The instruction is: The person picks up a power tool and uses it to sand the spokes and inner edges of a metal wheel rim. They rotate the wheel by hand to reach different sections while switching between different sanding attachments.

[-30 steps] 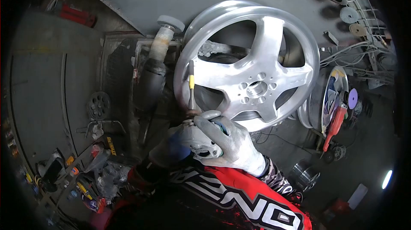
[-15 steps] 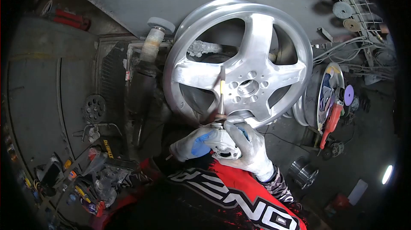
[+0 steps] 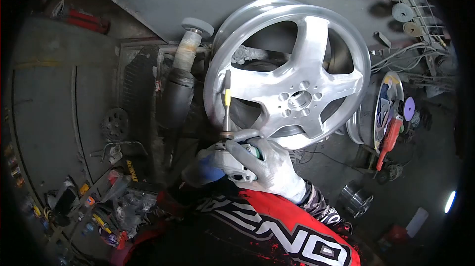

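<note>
A bare-metal alloy wheel rim (image 3: 312,43) with wide spokes fills the upper middle, face toward me. Both my gloved hands are closed around a grinder (image 3: 242,173) at my chest. My left hand (image 3: 205,166), in a grey and blue glove, wraps its left side, partly in shadow. My right hand (image 3: 274,167), in a pale glove, grips it from the right, fingers over its head. A long shaft (image 3: 227,115) with a yellow band sticks up from the grinder. Its narrow grey tip (image 3: 227,79) overlaps the rim's left edge and the end of the left spoke.
Left of the rim stands another power tool (image 3: 185,63) with a pale round disc on top. At right, a red polisher (image 3: 391,137) with a purple pad leans by a second wheel (image 3: 354,130). Tools and bags (image 3: 131,206) clutter the lower left. Discs hang on a wire rack (image 3: 413,3).
The grinder and both hands have moved left, taking the tip from near the hub to the rim's left edge. The view has shifted slightly, so the rim sits farther right.
</note>
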`<state>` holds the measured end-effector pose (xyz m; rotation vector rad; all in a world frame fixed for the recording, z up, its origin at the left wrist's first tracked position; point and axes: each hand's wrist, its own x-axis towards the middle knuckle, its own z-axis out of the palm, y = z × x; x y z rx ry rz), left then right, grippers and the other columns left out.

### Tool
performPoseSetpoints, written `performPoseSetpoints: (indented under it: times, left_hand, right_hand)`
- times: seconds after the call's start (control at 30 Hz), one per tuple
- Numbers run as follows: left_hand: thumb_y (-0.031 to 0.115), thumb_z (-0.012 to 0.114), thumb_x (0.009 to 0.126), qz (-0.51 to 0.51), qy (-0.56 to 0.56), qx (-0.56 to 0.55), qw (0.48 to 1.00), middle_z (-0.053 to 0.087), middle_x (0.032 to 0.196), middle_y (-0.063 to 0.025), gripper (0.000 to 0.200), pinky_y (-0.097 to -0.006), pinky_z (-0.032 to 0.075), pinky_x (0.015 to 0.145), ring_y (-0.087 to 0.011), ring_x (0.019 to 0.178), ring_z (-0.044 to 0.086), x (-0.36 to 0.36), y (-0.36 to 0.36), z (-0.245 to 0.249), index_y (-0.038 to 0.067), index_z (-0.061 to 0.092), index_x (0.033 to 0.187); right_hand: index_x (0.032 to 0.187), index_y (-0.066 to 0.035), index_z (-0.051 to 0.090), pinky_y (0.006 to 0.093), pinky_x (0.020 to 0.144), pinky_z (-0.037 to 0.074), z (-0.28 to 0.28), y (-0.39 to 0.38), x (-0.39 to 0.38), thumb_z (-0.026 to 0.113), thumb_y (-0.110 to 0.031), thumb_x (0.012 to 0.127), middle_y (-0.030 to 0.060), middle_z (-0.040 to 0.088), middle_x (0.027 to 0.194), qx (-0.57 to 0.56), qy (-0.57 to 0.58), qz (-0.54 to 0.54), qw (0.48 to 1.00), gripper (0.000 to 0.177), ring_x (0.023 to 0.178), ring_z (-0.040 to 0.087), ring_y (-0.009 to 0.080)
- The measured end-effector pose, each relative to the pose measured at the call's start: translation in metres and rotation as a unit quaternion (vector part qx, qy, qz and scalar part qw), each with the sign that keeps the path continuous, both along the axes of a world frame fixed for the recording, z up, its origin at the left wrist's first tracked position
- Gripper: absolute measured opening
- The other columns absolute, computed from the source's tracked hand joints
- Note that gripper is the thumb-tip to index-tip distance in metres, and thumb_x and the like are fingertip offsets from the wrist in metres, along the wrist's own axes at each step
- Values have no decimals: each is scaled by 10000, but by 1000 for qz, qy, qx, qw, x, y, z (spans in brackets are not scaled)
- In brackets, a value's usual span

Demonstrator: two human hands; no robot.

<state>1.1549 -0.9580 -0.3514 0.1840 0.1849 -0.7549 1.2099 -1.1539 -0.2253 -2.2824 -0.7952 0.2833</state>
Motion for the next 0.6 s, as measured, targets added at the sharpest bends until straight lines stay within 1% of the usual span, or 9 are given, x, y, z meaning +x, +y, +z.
performPoseSetpoints:
  times: [0.07, 0.1, 0.27, 0.3, 0.37, 0.4, 0.5, 0.57, 0.6]
  left_hand:
    - [238, 494, 1077, -4, 13, 2, 1000, 616, 1322, -131, 413, -359, 489, 1058, -221, 1207, 617, 3, 3, 1, 1, 514, 1415]
    - [245, 495, 1076, -7, 19, 4, 1000, 612, 1329, -131, 421, -357, 485, 1062, -219, 1211, 614, 2, 3, -3, 1, 511, 1419]
    - [281, 497, 1071, -28, 51, -3, 998, 591, 1362, -130, 463, -345, 468, 1084, -211, 1233, 597, -13, -10, -35, 1, 495, 1439]
    - [289, 498, 1069, -30, 57, -6, 998, 587, 1368, -130, 472, -343, 465, 1088, -209, 1237, 594, -14, -16, -39, 1, 492, 1443]
    - [296, 499, 1068, -36, 61, -12, 997, 583, 1375, -130, 480, -341, 462, 1092, -208, 1242, 591, -18, -27, -47, 1, 489, 1447]
    - [279, 484, 1077, -52, 65, -29, 996, 582, 1383, -127, 472, -350, 464, 1089, -210, 1250, 591, -14, -34, -41, 5, 475, 1461]
    - [245, 456, 1094, -81, 74, -65, 992, 581, 1399, -121, 458, -369, 469, 1083, -216, 1266, 591, -9, -46, -33, 13, 448, 1488]
    - [240, 442, 1101, -71, -32, -64, 995, 582, 1409, -112, 440, -386, 454, 1099, -222, 1285, 583, -9, -48, -33, 25, 458, 1484]
    - [240, 442, 1101, -68, -31, -64, 995, 582, 1409, -112, 440, -386, 454, 1099, -222, 1285, 583, -7, -46, -28, 25, 458, 1484]
  right_hand:
    - [1426, -180, 590, 378, 721, 569, 1, 8, 7, 881, -253, 598, 74, 597, 1056, 30, -8, 10, 999, 880, 865, 634, 231]
    - [1426, -180, 590, 378, 721, 569, 3, 8, 8, 881, -253, 598, 74, 597, 1056, 31, -9, 7, 999, 880, 865, 634, 231]
    - [1370, -145, 624, 382, 737, 563, 3, -7, 0, 878, -224, 582, 68, 613, 1216, 12, 16, -11, 1000, 832, 897, 643, 239]
    - [1370, -145, 624, 382, 737, 563, 5, -11, -2, 878, -224, 582, 68, 613, 1216, 10, 17, -10, 1000, 832, 897, 643, 239]
    - [1346, -138, 645, 392, 744, 563, 11, -19, -7, 880, -239, 572, 86, 608, 1183, 9, 5, -59, 998, 815, 927, 650, 253]
    - [1343, -122, 654, 396, 750, 568, 10, -26, -10, 892, -273, 585, 110, 609, 1142, 2, 2, -67, 998, 808, 938, 665, 271]
    - [1360, -100, 643, 399, 755, 571, 2, -46, -24, 904, -301, 602, 131, 610, 1133, -41, 16, -87, 995, 827, 929, 678, 284]
    - [1361, -98, 643, 407, 751, 571, 1, -48, -24, 912, -326, 612, 140, 612, 1139, -29, 8, -91, 995, 828, 907, 683, 301]
    - [1365, -102, 641, 411, 751, 571, 3, -45, -22, 912, -327, 609, 138, 612, 1130, -22, 18, -99, 995, 834, 906, 681, 304]
